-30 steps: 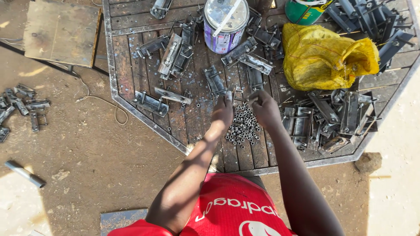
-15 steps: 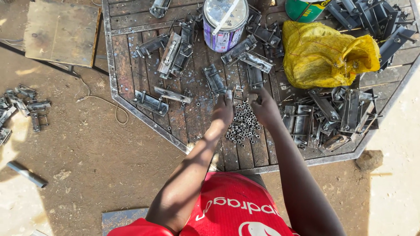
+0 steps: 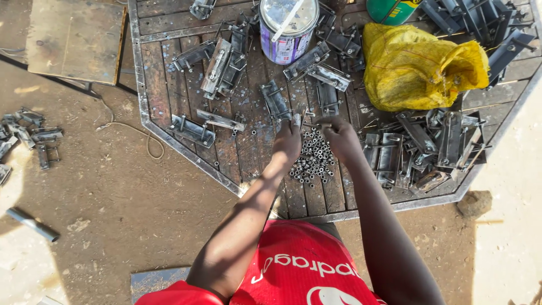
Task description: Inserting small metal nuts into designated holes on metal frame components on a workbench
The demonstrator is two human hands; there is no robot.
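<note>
**poster1:** hands first, i guess. left hand [image 3: 289, 141] and right hand [image 3: 340, 137] sit close together at the far edge of the pile of small nuts [image 3: 313, 159], which lies on the wooden table [image 3: 169, 73]. fingers on both are curled in. there's a small metal piece [image 3: 297, 120] at the left fingertips, pinched i think. can't tell if the right hand actually has anything, its fingertips are bunched and whatever's in there is too small to see.

**poster2:** what about containers, using that nut pile as the anchor?

**poster1:** straight beyond the pile, well apart from it, is a paint can [image 3: 288, 27], open on top with a pale stick [image 3: 287, 21] lying across inside. can't make out what else is in it. beyond and to the right of the pile is a yellow sack [image 3: 420, 66], bulging, mouth crumpled, contents hidden. a green can [image 3: 391, 9] peeks in past the sack, mostly cut off by the frame.

**poster2:** and the metal stuff?

**poster1:** metal latches [image 3: 423, 148] are heaped just right of the pile, and more latch parts [image 3: 221, 65] are scattered beyond-left of it. way off left of the pile, on the dirt ground [image 3: 113, 197], is another little cluster of metal brackets [image 3: 25, 138].
</note>
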